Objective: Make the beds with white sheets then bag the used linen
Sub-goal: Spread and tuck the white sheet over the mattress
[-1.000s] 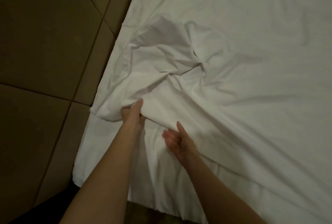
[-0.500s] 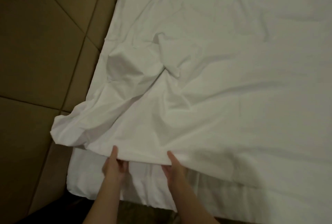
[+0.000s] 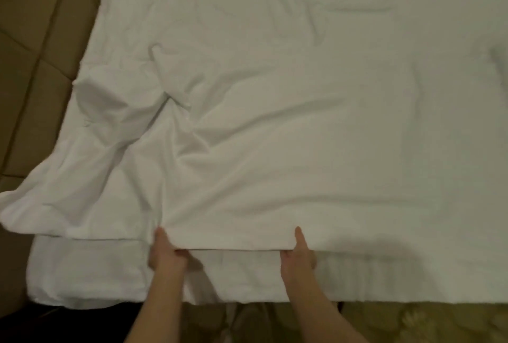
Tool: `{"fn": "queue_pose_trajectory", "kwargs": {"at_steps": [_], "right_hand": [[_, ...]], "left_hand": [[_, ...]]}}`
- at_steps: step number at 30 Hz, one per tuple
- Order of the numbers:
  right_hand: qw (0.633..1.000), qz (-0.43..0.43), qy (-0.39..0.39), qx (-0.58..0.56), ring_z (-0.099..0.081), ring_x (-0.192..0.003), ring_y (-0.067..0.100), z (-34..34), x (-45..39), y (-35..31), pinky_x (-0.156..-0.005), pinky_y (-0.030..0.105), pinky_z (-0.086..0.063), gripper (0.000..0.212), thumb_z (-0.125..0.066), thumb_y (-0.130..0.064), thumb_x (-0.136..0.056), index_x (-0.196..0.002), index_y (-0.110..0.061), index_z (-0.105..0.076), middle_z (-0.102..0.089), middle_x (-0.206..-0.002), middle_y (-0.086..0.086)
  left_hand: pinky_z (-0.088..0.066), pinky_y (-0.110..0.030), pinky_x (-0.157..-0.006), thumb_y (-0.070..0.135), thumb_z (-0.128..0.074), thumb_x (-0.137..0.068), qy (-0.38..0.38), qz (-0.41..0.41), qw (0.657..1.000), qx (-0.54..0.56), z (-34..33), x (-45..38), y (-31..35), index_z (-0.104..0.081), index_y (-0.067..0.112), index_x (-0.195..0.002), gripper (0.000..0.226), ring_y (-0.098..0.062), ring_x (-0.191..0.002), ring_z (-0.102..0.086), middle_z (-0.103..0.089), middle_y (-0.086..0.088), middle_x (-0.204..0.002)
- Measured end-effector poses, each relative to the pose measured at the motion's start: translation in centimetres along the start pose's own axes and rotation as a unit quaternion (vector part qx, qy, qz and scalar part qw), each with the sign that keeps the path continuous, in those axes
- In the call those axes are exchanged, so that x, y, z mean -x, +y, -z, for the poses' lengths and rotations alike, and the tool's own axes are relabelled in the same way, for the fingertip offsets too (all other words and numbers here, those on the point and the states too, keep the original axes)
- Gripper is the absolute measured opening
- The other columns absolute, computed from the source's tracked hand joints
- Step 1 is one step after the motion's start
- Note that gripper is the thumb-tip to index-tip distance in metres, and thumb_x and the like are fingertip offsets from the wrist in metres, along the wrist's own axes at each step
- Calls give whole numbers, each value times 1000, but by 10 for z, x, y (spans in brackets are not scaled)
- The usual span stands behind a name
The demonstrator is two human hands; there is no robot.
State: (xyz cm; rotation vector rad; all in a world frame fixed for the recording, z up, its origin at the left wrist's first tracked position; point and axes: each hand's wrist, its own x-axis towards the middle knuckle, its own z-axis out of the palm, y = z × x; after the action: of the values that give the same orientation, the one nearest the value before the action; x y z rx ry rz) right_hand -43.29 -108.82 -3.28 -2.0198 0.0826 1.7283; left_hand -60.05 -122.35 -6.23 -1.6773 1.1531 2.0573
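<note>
White sheet [image 3: 275, 128] bunched left, padded headboard [image 3: 35, 40] beside

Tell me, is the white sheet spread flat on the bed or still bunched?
Mostly spread, but the white sheet remains bunched at its left corner. Both hands, left and right, grip its near edge.

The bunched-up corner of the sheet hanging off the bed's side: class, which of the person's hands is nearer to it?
Left. The left hand grips the sheet's edge just right of the bunched corner; the right hand grips the same edge farther right.
</note>
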Motion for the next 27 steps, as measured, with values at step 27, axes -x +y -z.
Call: {"fn": "queue_pose_trajectory", "kwargs": {"at_steps": [27], "right_hand": [[993, 25, -25, -112, -62, -85, 19, 165, -103, -243, -85, 33, -51, 36, -74, -9, -83, -115, -2, -61, -66, -97, 8]], "left_hand": [[-48, -36, -99, 32, -72, -87, -12, -32, 955, -294, 53, 161, -320, -49, 12, -133, 56, -18, -93, -58, -56, -3, -112]]}}
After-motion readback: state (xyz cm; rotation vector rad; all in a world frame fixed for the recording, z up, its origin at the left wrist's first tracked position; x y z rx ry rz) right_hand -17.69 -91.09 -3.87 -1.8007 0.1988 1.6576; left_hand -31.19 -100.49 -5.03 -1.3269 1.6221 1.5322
